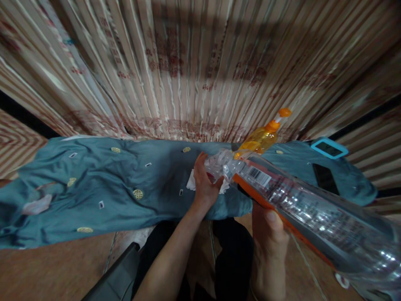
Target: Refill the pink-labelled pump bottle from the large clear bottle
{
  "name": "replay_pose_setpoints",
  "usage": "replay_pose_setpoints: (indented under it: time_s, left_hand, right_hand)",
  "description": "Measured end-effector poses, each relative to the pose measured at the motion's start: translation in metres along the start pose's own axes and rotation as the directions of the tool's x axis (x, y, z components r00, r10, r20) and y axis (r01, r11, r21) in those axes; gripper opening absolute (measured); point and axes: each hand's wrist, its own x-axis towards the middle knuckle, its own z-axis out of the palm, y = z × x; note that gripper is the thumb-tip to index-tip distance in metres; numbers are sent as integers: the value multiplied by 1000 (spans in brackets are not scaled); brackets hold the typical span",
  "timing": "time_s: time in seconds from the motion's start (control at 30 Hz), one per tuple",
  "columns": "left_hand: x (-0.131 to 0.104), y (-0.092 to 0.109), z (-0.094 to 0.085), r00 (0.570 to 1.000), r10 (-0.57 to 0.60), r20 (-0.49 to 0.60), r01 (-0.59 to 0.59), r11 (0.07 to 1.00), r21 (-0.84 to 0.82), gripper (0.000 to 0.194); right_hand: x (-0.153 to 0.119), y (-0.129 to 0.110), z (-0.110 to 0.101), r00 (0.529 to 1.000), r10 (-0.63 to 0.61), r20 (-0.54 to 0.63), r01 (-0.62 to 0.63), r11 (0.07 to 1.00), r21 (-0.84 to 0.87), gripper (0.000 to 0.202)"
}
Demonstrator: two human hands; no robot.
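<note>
My right hand (271, 225) grips a large clear plastic bottle (313, 213) with an orange-edged label and a barcode. The bottle is tilted, its narrow neck pointing left and its wide base nearest the camera at the right. My left hand (205, 184) is curled around a small clear plastic container (214, 163), whose exact shape is hard to make out. The neck of the large bottle meets or overlaps this container; whether they touch, I cannot tell. A white crumpled tissue (191, 182) lies under my left hand.
A yellow pump bottle (258, 140) with an orange top stands behind the large bottle. A blue-framed device (328, 147) and a dark phone (326, 178) lie at the right on the teal cloth (163, 179). A pleated curtain (188, 75) hangs right behind.
</note>
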Motion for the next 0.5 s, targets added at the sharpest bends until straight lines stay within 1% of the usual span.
replay_pose_setpoints:
  time_s: [0.17, 0.5]
  left_hand:
    - [0, 0, 0, 1000, 10, -1, -10, 1000, 15, 79]
    - [1, 2, -1, 1000, 9, -2, -9, 1000, 12, 79]
  right_hand:
    - [-1, 2, -1, 1000, 7, -19, -7, 1000, -8, 65]
    - [-2, 2, -2, 1000, 16, -17, -16, 1000, 3, 60]
